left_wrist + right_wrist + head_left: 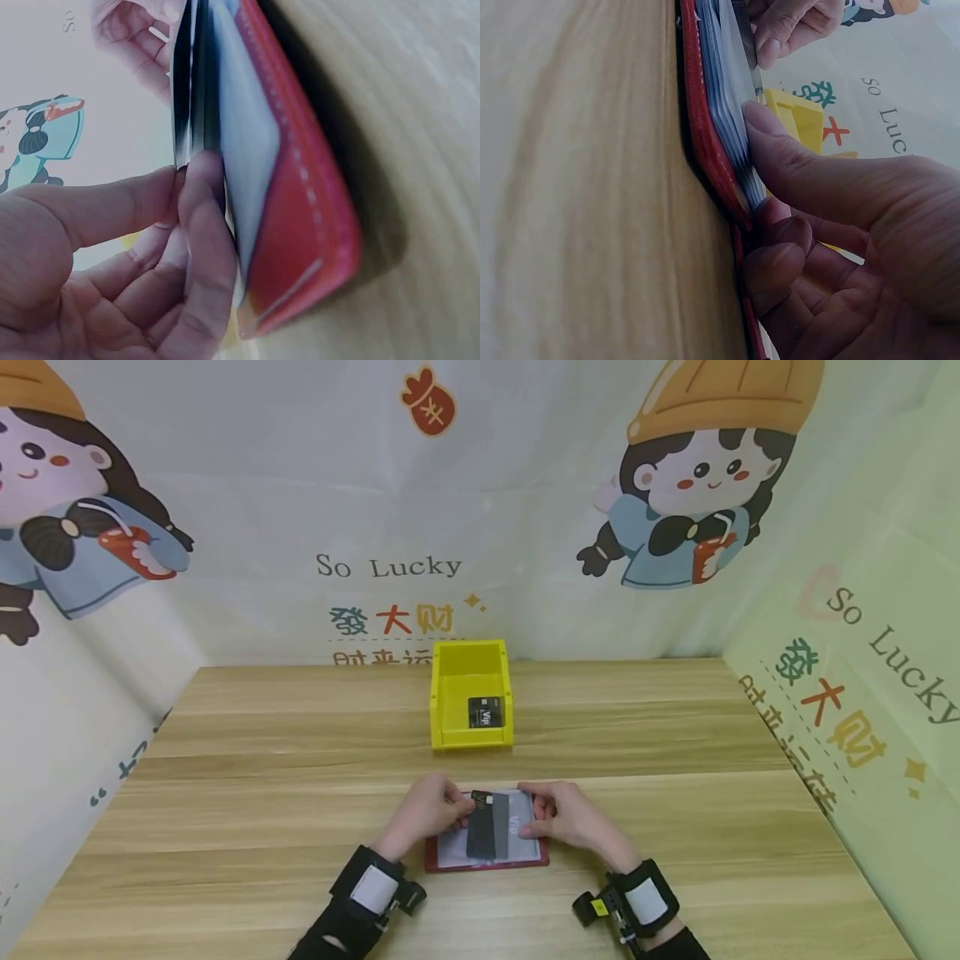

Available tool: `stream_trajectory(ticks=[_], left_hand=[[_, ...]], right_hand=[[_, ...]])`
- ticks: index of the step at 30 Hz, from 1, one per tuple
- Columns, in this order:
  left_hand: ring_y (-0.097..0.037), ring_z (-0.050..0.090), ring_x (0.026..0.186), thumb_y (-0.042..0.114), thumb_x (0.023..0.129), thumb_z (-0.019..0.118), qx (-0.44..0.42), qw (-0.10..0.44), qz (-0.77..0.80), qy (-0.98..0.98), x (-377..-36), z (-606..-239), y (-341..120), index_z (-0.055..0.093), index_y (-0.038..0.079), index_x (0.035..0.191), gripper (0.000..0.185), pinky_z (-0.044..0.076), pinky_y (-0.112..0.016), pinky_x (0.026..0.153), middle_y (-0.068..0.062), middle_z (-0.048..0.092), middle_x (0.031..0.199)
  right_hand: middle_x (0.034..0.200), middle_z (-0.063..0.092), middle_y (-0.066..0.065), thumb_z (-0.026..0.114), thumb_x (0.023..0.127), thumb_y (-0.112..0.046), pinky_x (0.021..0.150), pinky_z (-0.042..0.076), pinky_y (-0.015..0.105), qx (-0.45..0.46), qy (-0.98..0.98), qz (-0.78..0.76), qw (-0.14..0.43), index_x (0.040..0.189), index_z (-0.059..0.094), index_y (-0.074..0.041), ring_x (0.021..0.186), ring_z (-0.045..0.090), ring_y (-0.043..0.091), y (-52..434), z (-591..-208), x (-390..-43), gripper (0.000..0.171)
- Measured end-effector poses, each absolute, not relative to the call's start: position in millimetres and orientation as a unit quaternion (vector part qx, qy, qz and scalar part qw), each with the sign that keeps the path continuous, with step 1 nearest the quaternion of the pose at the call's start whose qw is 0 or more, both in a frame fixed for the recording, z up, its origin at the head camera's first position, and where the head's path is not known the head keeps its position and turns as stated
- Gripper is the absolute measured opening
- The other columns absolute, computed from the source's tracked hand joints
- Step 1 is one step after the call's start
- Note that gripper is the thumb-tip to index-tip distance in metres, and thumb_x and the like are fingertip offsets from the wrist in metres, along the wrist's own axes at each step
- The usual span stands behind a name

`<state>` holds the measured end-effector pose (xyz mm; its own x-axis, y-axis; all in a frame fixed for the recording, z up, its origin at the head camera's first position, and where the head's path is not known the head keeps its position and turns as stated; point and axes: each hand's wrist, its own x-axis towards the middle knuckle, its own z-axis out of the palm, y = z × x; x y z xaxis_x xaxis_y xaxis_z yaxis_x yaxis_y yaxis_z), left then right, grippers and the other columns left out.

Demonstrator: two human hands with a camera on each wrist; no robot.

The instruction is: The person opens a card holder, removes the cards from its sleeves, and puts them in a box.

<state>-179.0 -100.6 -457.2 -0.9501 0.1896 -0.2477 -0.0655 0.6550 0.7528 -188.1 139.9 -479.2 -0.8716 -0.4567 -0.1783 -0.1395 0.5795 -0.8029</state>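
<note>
A red card holder (543, 862) with clear plastic sleeves (452, 852) lies open on the wooden table. Over its pages is a black card (477, 827) with gold lettering, its upper left part pinched by my left hand (427, 810). Thumb and fingertip meet at the card's edge (180, 82) in the left wrist view, close over the sleeves. My right hand (566, 817) grips the holder's right side. Seen from the right wrist, its thumb (780, 150) lies on the stacked sleeves (731, 112), with the other fingers curled at the red cover's (705, 142) edge.
Beyond the holder stands a yellow bin (471, 739) with a black "Vip" card (485, 712) lying inside. A printed cloth (525, 510) hangs behind and beside the table (300, 727). Both wrists wear strapped cameras.
</note>
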Motion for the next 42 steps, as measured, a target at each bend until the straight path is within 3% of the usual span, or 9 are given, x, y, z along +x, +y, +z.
stream_trajectory(ticks=[4, 10, 21, 28, 33, 38, 42], left_hand=[[-0.008, 0.063, 0.057, 0.003, 0.099, 0.069, 0.021, 0.174, 0.473, 0.863, -180.4, -460.5, -105.6, 0.075, -0.007, 0.084, 0.019, 0.057, -0.024, 0.056, -0.007, 0.071, 0.067], [-0.007, 0.065, 0.059, -0.002, 0.095, 0.068, -0.002, 0.193, 0.560, 0.806, -181.3, -466.7, -113.2, 0.071, -0.014, 0.098, 0.013, 0.059, -0.024, 0.058, -0.012, 0.075, 0.077], [-0.015, 0.072, 0.086, 0.000, 0.098, 0.064, 0.039, 0.213, 0.608, 0.764, -179.1, -469.6, -128.4, 0.064, -0.018, 0.121, 0.029, 0.062, -0.027, 0.074, -0.030, 0.074, 0.114], [-0.012, 0.065, 0.084, 0.000, 0.095, 0.066, 0.005, 0.160, 0.578, 0.800, -182.8, -460.7, -128.7, 0.064, -0.015, 0.127, 0.035, 0.052, -0.023, 0.075, -0.020, 0.077, 0.100], [-0.011, 0.062, 0.082, -0.001, 0.092, 0.066, 0.021, 0.155, 0.551, 0.819, -188.0, -453.5, -131.0, 0.064, -0.017, 0.125, 0.037, 0.050, -0.023, 0.072, -0.016, 0.075, 0.093], [-0.010, 0.053, 0.072, 0.001, 0.093, 0.066, 0.038, 0.152, 0.537, 0.829, -196.3, -441.0, -136.8, 0.059, -0.018, 0.130, 0.042, 0.043, -0.023, 0.066, 0.003, 0.058, 0.071], [-0.011, 0.053, 0.070, 0.001, 0.096, 0.066, 0.028, 0.124, 0.539, 0.833, -203.5, -432.1, -133.3, 0.060, -0.013, 0.132, 0.040, 0.040, -0.025, 0.064, 0.000, 0.064, 0.072]], right_hand=[[0.076, 0.050, -0.002, 0.084, 0.088, -0.007, 0.058, 0.031, 0.020, -0.170, 0.867, -0.431, 0.184, 0.143, 0.058, 0.008, 0.067, 0.045, 0.012, 140.1, -478.7, -187.3, 0.063], [0.075, 0.049, -0.002, 0.084, 0.088, -0.007, 0.057, 0.031, 0.020, -0.176, 0.865, -0.433, 0.180, 0.143, 0.058, 0.008, 0.067, 0.045, 0.012, 140.3, -479.1, -187.8, 0.063], [0.075, 0.050, -0.003, 0.084, 0.087, -0.007, 0.057, 0.032, 0.019, -0.185, 0.863, -0.436, 0.177, 0.142, 0.057, 0.010, 0.066, 0.046, 0.011, 141.5, -479.6, -187.4, 0.064], [0.075, 0.051, -0.003, 0.084, 0.088, -0.007, 0.057, 0.032, 0.019, -0.191, 0.861, -0.437, 0.175, 0.142, 0.057, 0.011, 0.066, 0.046, 0.010, 142.1, -481.1, -187.6, 0.063], [0.075, 0.051, -0.003, 0.084, 0.088, -0.008, 0.057, 0.032, 0.019, -0.191, 0.861, -0.436, 0.177, 0.143, 0.057, 0.010, 0.066, 0.045, 0.010, 141.8, -481.5, -187.9, 0.064], [0.075, 0.050, -0.002, 0.084, 0.088, -0.008, 0.057, 0.031, 0.019, -0.182, 0.862, -0.438, 0.181, 0.144, 0.057, 0.008, 0.066, 0.045, 0.011, 141.3, -481.4, -188.2, 0.065], [0.075, 0.050, -0.003, 0.084, 0.088, -0.009, 0.057, 0.031, 0.019, -0.180, 0.862, -0.437, 0.182, 0.144, 0.057, 0.008, 0.066, 0.045, 0.011, 141.8, -481.9, -188.3, 0.064]])
